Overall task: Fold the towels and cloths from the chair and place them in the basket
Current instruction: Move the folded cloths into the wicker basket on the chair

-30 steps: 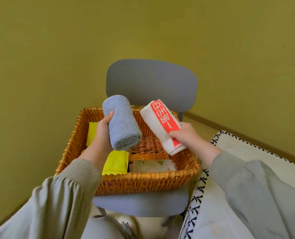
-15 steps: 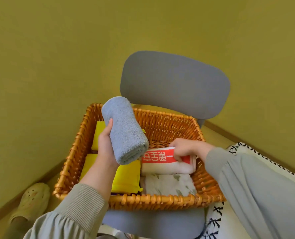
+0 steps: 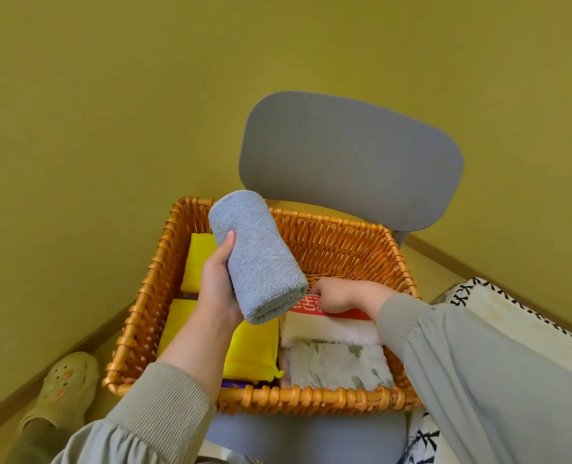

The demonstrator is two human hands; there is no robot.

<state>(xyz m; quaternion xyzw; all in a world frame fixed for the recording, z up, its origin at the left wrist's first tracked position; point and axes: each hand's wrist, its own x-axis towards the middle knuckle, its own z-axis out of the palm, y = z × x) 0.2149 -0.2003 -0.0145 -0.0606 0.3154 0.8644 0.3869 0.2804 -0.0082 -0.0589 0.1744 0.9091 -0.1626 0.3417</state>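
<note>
Rolled blue towel (image 3: 258,259), held above the basket (image 3: 311,396) over the yellow cloths (image 3: 251,349). The left hand (image 3: 216,289) grips it near the lower end, thumb up the near side and fingers wrapped behind.

Risk: the roll is tilted and held one-handed, so a slackened grip would likely let its outer flap unwind or drop it askew onto the yellow stack.

The red-and-white towel (image 3: 328,324) lies in the basket's right half, just behind a leaf-patterned cloth (image 3: 338,363). The right hand (image 3: 341,296) bears on it, fingers curled over its far edge and forearm crossing the rim.
</note>
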